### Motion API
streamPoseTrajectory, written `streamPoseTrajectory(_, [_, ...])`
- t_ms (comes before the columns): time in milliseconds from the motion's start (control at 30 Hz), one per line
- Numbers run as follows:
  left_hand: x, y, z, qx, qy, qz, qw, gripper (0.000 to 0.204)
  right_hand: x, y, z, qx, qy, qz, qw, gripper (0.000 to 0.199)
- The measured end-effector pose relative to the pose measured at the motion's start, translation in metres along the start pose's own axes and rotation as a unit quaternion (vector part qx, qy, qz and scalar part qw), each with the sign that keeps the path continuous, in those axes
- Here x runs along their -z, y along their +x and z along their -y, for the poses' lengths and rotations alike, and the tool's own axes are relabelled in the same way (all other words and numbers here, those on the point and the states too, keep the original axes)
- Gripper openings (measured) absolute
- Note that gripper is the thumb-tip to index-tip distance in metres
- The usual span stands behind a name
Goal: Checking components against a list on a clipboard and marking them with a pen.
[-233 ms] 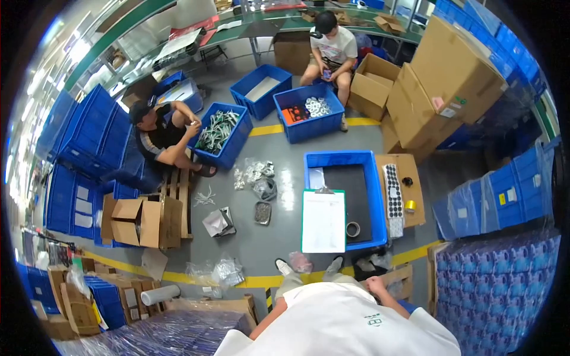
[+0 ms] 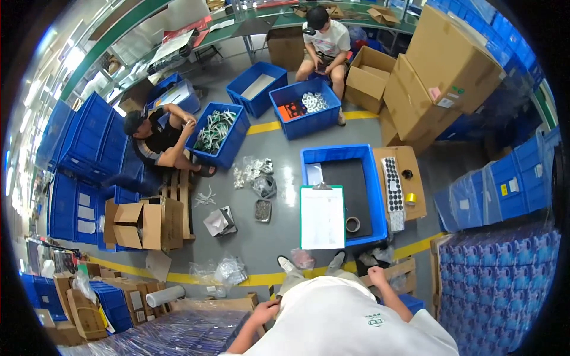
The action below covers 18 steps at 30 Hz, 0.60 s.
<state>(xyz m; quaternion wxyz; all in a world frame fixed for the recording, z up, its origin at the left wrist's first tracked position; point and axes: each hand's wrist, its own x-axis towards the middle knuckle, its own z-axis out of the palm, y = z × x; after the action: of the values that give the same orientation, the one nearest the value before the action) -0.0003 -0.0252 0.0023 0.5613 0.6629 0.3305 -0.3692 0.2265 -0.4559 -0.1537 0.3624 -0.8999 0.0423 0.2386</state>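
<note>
My left hand is beside my hip, left of my white shirt; its fingers are partly hidden and too small to read. On the other side, my right hand is a closed fist held out from my waist, with nothing visible in it. In front of me a clipboard with a white sheet and green border rests over the near left part of a blue bin. A roll of tape lies inside that bin. Neither hand touches the clipboard or the bin.
Two people sit by blue bins, one holding white parts, another green and white strips. Plastic bags and an opened carton lie on the floor. Stacked cartons and a wrapped pallet stand at the right.
My left hand has come into view beside my hip. My right fist has shifted slightly up, farther from my body. The whole view has shifted a little; the clipboard stays on the bin.
</note>
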Motion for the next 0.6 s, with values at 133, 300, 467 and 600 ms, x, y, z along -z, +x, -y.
streamPoseTrajectory(133, [0.083,-0.056,-0.029,0.001,-0.112,-0.034,0.993,0.043,0.014,-0.014,0.142,0.042,0.008,-0.005,0.999,0.021])
streamPoseTrajectory(300, [0.070,-0.066,-0.180,-0.179,-0.074,-0.186,0.963,0.040,-0.014,-0.011,0.263,0.122,0.221,0.255,0.934,0.041])
streamPoseTrajectory(467, [0.016,-0.026,-0.248,-0.315,-0.201,-0.156,0.914,0.046,-0.022,-0.018,0.353,0.056,0.531,0.357,0.766,0.057])
streamPoseTrajectory(600, [-0.007,-0.035,-0.253,-0.403,-0.125,-0.224,0.878,0.050,0.004,-0.032,0.374,0.081,0.567,0.327,0.751,0.043])
